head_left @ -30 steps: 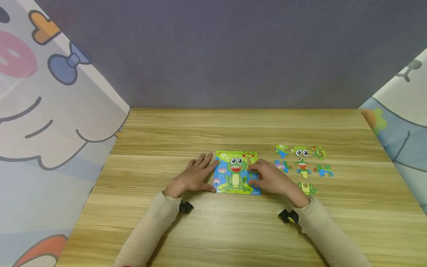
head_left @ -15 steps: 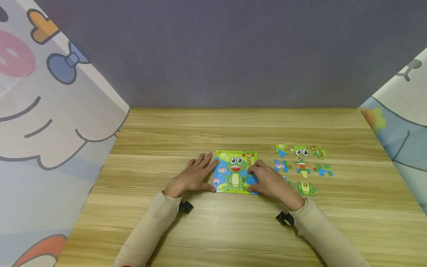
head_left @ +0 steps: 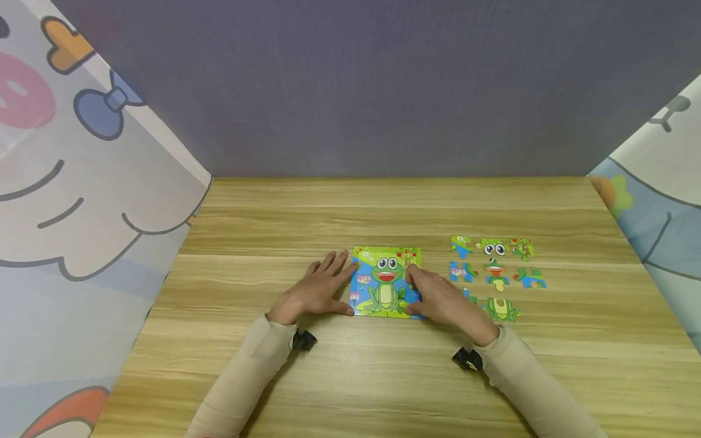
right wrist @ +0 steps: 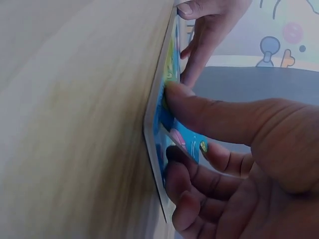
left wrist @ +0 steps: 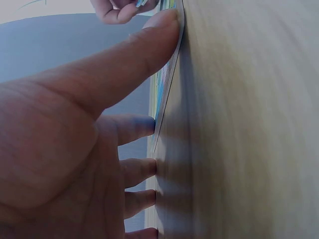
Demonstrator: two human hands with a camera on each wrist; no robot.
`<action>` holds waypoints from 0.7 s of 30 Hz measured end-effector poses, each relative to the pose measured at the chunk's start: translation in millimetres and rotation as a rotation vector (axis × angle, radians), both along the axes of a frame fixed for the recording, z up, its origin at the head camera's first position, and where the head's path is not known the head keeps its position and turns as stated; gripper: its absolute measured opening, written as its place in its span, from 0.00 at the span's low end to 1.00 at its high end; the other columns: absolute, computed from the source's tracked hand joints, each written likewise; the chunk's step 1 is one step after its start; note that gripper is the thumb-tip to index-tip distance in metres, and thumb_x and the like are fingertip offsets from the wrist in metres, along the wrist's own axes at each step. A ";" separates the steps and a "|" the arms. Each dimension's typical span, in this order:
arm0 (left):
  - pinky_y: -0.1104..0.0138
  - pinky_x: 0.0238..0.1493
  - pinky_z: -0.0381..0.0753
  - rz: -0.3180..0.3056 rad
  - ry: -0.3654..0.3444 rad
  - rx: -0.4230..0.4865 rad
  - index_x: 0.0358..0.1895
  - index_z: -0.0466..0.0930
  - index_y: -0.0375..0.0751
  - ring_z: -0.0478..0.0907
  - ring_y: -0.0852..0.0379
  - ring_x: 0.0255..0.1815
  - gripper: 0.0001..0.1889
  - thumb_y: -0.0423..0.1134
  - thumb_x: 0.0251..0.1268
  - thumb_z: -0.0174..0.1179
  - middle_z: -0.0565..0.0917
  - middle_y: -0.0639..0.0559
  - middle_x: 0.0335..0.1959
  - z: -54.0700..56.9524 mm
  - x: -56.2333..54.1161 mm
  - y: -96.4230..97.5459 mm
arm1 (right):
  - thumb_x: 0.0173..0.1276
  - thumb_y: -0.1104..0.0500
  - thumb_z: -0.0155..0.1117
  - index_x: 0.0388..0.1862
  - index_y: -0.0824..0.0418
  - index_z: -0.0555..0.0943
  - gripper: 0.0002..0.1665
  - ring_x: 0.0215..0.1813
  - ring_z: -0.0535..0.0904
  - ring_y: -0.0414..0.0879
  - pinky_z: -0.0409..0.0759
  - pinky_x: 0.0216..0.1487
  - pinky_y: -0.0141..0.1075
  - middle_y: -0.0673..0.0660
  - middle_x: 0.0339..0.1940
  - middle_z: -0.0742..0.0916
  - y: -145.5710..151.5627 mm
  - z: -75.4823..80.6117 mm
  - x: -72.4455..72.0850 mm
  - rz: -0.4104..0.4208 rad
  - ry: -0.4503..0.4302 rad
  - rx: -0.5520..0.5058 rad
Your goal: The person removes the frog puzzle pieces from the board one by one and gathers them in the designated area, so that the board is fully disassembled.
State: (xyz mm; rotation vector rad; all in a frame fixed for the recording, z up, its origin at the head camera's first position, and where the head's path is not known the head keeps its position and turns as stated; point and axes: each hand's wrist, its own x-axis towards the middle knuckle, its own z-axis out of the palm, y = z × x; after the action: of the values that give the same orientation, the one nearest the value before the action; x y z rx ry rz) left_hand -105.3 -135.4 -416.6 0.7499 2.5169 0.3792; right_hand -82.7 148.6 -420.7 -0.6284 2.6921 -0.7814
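Note:
A square puzzle board (head_left: pixel 386 283) with a frog picture lies on the table. My left hand (head_left: pixel 314 292) rests flat at its left side, fingers spread, with thumb and index fingertip on the board's edge. My right hand (head_left: pixel 443 298) is over the board's right side, thumb toward the lower right corner and fingers bent. In the right wrist view it holds a blue puzzle piece (right wrist: pixel 185 142) with a pink patch, tilted up from the board, the thumb (right wrist: pixel 184 99) pressing down beside it. From the head view the piece is hidden under the hand.
To the right, loose puzzle pieces lie in rows: a frog-eyes piece (head_left: pixel 494 248), a frog-mouth piece (head_left: pixel 496 274), a frog-belly piece (head_left: pixel 501 309) and several others. One lower piece (head_left: pixel 471 297) is partly covered by the right hand. A grey panel (head_left: pixel 400 91) stands behind the table.
My right hand has shifted slightly left over the board's right side, and a lower loose piece now shows beside it. The left hand stays in place.

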 end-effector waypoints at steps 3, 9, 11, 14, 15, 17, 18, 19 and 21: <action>0.37 0.79 0.45 0.000 0.003 0.002 0.82 0.47 0.48 0.35 0.36 0.85 0.52 0.60 0.61 0.67 0.39 0.41 0.84 0.0 0.2 0.0 | 0.58 0.63 0.77 0.42 0.59 0.71 0.21 0.27 0.68 0.40 0.65 0.28 0.29 0.50 0.28 0.77 3.3 2.4 -0.1 0.024 -0.005 -0.049; 0.37 0.79 0.44 0.002 0.004 0.005 0.82 0.47 0.48 0.35 0.36 0.85 0.52 0.60 0.61 0.67 0.39 0.41 0.84 -0.7 0.4 -0.9 | 0.63 0.69 0.69 0.44 0.62 0.76 0.13 0.28 0.72 0.37 0.72 0.31 0.29 0.50 0.29 0.82 12.7 7.1 -3.8 0.067 -0.051 -0.177; 0.36 0.78 0.44 0.003 0.003 0.007 0.82 0.47 0.48 0.35 0.36 0.85 0.52 0.60 0.61 0.67 0.39 0.41 0.84 -0.9 0.4 -1.4 | 0.65 0.70 0.67 0.46 0.63 0.77 0.12 0.29 0.73 0.37 0.73 0.32 0.29 0.51 0.30 0.83 16.1 8.6 -5.7 0.068 -0.080 -0.207; 0.36 0.78 0.44 0.004 0.003 0.015 0.82 0.47 0.48 0.35 0.36 0.85 0.52 0.60 0.61 0.67 0.39 0.40 0.84 -0.9 0.5 -1.9 | 0.68 0.69 0.65 0.49 0.65 0.78 0.12 0.29 0.76 0.37 0.74 0.31 0.30 0.53 0.33 0.85 23.0 11.2 -8.3 0.065 -0.116 -0.247; 0.36 0.78 0.44 0.004 0.002 0.017 0.82 0.47 0.48 0.35 0.36 0.85 0.52 0.60 0.61 0.67 0.39 0.40 0.84 -0.9 0.5 -2.0 | 0.68 0.68 0.64 0.50 0.65 0.78 0.12 0.29 0.77 0.38 0.75 0.31 0.30 0.55 0.34 0.85 25.9 12.3 -9.0 0.061 -0.130 -0.266; 0.36 0.78 0.44 0.003 0.000 0.017 0.82 0.47 0.48 0.35 0.36 0.85 0.52 0.60 0.61 0.67 0.38 0.40 0.84 -0.9 0.5 -2.0 | 0.69 0.68 0.63 0.52 0.67 0.78 0.13 0.29 0.79 0.40 0.76 0.30 0.31 0.58 0.36 0.85 33.3 14.6 -9.6 0.047 -0.149 -0.301; 0.36 0.78 0.44 0.001 -0.001 0.017 0.82 0.47 0.48 0.35 0.36 0.85 0.52 0.60 0.61 0.66 0.38 0.41 0.84 -1.0 0.5 -2.0 | 0.70 0.68 0.63 0.52 0.67 0.78 0.13 0.30 0.80 0.40 0.77 0.30 0.31 0.59 0.38 0.84 37.7 15.8 -9.7 0.041 -0.149 -0.316; 0.36 0.78 0.44 0.000 -0.001 0.016 0.82 0.47 0.48 0.35 0.36 0.85 0.52 0.60 0.61 0.66 0.38 0.41 0.84 -1.0 0.5 -2.0 | 0.70 0.68 0.63 0.53 0.67 0.77 0.13 0.31 0.82 0.41 0.79 0.30 0.31 0.60 0.39 0.84 42.6 16.8 -9.4 0.029 -0.149 -0.331; 0.36 0.79 0.44 -0.003 -0.001 0.013 0.82 0.47 0.48 0.35 0.36 0.85 0.52 0.60 0.61 0.66 0.38 0.41 0.84 -1.0 0.4 -1.8 | 0.70 0.69 0.62 0.54 0.68 0.77 0.14 0.30 0.83 0.43 0.81 0.29 0.34 0.63 0.42 0.83 53.7 18.7 -7.9 -0.002 -0.170 -0.372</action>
State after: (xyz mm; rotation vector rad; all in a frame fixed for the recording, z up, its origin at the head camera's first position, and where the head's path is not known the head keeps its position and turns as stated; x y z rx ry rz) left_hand -104.9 -137.2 -417.7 0.7585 2.5138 0.3954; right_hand -90.6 202.4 -402.0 -0.6066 2.4114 -1.2900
